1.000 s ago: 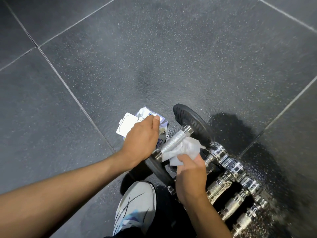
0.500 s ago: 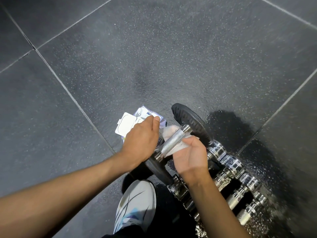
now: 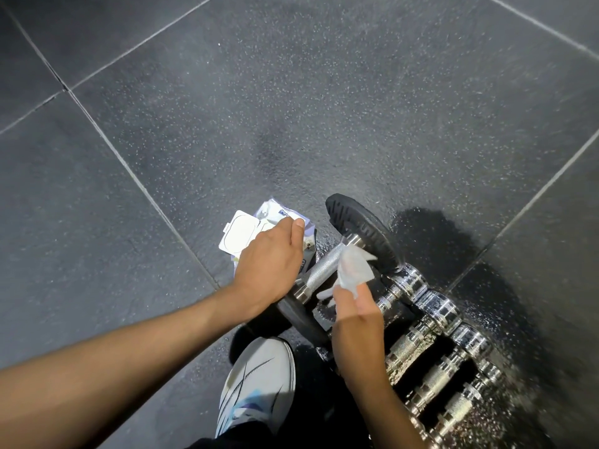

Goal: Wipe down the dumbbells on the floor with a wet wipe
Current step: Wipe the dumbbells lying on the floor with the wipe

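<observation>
A dumbbell with black plates (image 3: 363, 226) and a knurled chrome handle (image 3: 321, 268) lies on the floor in front of me. My right hand (image 3: 356, 322) pinches a white wet wipe (image 3: 353, 268) against the right side of the handle. My left hand (image 3: 270, 262) rests curled over the near black plate and the handle's near end; what its fingers grip is hidden. Several chrome dumbbells (image 3: 437, 351) lie in a row to the right, close against the black one.
An open pack of wet wipes (image 3: 246, 233) with a white flip lid lies on the dark rubber floor (image 3: 291, 108) just left of the dumbbell, partly under my left hand. My white shoe (image 3: 256, 384) stands directly below the hands. The floor around the chrome dumbbells looks wet.
My right hand has slid the wipe along the handle, from wrapped under the bar to bunched up on its right side near the far plate. The left hand has stayed put.
</observation>
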Demonstrator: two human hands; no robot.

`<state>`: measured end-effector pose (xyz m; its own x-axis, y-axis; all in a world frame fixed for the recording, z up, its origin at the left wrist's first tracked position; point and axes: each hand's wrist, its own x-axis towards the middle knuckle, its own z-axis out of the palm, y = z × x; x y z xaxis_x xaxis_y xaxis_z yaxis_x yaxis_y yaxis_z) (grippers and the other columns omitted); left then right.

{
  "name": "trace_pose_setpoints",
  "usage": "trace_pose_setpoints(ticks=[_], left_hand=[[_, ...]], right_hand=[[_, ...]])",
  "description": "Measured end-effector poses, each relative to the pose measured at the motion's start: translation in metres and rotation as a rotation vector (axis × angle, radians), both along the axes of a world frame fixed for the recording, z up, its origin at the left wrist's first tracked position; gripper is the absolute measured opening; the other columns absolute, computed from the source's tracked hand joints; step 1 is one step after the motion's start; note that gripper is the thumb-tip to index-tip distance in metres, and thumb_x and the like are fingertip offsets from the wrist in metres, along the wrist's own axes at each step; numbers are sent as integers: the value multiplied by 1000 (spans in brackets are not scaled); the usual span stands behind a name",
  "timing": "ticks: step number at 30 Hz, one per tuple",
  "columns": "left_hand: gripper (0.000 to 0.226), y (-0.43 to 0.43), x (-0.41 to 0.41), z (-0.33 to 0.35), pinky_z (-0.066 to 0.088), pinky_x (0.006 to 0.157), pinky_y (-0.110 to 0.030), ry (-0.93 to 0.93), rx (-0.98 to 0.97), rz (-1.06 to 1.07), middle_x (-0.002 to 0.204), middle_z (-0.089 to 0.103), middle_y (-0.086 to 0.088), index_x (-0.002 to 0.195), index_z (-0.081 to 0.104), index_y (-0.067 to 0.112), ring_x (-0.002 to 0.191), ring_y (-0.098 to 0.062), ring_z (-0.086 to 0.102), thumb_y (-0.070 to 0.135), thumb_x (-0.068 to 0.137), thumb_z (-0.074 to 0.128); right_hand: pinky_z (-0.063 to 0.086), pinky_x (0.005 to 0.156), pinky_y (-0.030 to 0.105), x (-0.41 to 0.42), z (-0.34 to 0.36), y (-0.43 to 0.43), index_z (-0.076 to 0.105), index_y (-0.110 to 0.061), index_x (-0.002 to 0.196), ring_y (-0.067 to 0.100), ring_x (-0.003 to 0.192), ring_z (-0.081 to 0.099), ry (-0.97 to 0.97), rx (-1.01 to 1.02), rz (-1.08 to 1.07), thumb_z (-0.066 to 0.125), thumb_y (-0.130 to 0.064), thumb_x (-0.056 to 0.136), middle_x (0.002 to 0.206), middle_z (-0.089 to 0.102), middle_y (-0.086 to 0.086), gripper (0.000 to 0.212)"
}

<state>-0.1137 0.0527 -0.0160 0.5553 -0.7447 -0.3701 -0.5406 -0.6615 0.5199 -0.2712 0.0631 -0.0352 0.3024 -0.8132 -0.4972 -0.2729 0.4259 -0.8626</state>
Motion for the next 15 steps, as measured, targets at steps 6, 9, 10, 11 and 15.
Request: trace_pose_setpoints(ticks=[6,9,10,11,15], left_hand=[[40,0,1,1,47,82,-47,0,1,7,88,65,-11,77,37,27,85,-34,53,47,110,26],[40,0,1,1,48,84,-49,2,0,0,90,66,-12,79,39,26,89,-38,57,48,109,26],[39,-1,2,0,48,85,-49,-1,-3,1,93,68,-14,81,40,26,91,-39,58,48,109,25],[38,-1,2,-1,48,86,-49,-2,-3,3,94,68,-14,83,41,25,93,-39,59,48,109,25],[40,-1,3,-3,47,82,-45,16,5,9,87,62,-7,78,38,28,91,-37,58,48,110,25]], right_hand=[[16,125,37,-16,-39,-31,46,-7,149,18,154,19,414,-850,605,24,2,86,161,34,10,67],[31,119,45,-20,-44,-25,49,-8,146,24,152,24,428,-891,856,32,9,69,156,43,10,81],[33,118,44,-19,-43,-21,50,-11,146,21,153,22,423,-897,951,34,12,61,155,44,6,89],[34,118,42,-19,-42,-19,50,-14,145,19,153,22,420,-903,1022,35,14,57,156,44,2,94],[35,116,43,-14,-35,-43,45,-20,150,17,153,20,563,-938,912,58,14,74,158,41,-2,84]])
